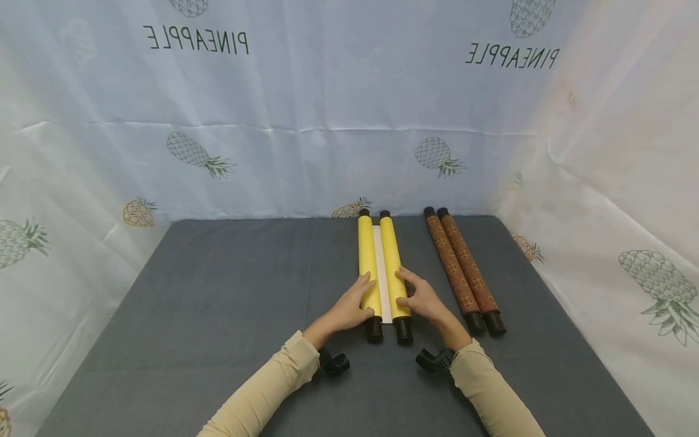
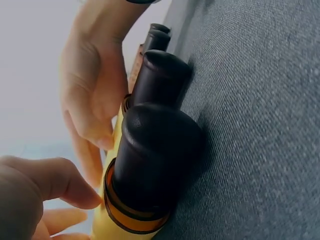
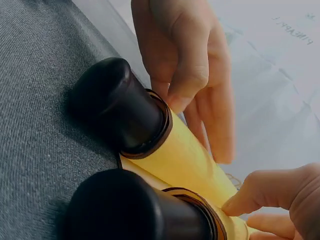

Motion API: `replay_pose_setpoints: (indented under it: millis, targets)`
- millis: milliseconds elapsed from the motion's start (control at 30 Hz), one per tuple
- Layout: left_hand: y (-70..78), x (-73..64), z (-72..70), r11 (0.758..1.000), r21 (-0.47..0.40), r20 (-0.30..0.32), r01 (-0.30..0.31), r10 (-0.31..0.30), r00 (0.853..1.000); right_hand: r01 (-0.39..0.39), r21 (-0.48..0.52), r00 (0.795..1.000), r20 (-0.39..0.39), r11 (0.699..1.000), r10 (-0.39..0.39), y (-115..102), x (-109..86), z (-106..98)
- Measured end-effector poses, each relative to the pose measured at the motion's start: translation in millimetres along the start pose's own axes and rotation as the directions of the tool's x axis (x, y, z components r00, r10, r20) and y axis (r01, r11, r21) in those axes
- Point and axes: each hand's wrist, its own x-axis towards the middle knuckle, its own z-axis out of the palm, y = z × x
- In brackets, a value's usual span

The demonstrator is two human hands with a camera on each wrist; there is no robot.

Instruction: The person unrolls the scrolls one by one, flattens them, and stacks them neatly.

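Observation:
A yellow scroll lies lengthwise on the table, wound on two rollers with black end knobs. A narrow pale strip shows between the two rolls. My left hand rests on the near part of the left roll, fingers reaching over its top and thumb by the knob. On the right roll, my right hand touches with thumb and fingertips spread apart along it. From the right wrist, the left hand's fingers look fairly straight against the roll.
A brown patterned scroll with black knobs lies slanted to the right of the yellow one. Grey cloth covers the table. Behind it hangs a white curtain printed with pineapples, which also runs along both sides.

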Motion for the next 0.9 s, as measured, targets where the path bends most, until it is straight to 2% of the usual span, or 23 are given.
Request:
replay_pose_setpoints:
  millis: [167, 300, 400, 567, 633, 733, 900]
  targets:
    - [-3.8, 0.1, -1.0, 0.999, 0.04, 0.035, -0.027, 0.026, 0.999, 0.037, -0.042, 0.999, -0.016, 0.998, -0.037, 2, 0.1, -1]
    - [-4.3, -2.1, -0.6, 0.996, 0.092, 0.029, 0.003, -0.006, 1.0, 0.079, -0.134, 0.995, -0.047, 0.988, -0.086, 5, -0.2, 1]
    - [-2.4, -3.4, 1.3, 0.987, 0.155, -0.012, 0.043, -0.041, 0.999, 0.08, -0.216, 0.994, -0.059, 0.973, -0.095, 6, -0.1, 3]
    - [5.7, -3.5, 3.5, 0.969, 0.226, -0.153, 0.101, -0.068, 0.986, 0.022, -0.258, 0.995, -0.088, 0.966, -0.047, 0, 0.4, 4]
    - [6.9, -2.6, 3.4, 0.969, 0.21, -0.194, 0.131, -0.09, 0.977, -0.025, -0.261, 0.994, -0.106, 0.965, -0.003, -3, 0.6, 4]
    - [5.9, -1.8, 1.0, 0.978, 0.144, -0.222, 0.152, -0.118, 0.968, -0.103, -0.26, 0.989, -0.128, 0.96, 0.071, -7, -0.1, 5]
    - [4.6, -0.8, -6.4, 0.989, 0.034, -0.215, 0.145, -0.135, 0.967, -0.19, -0.167, 0.975, -0.149, 0.968, 0.166, -9, -0.5, 9]
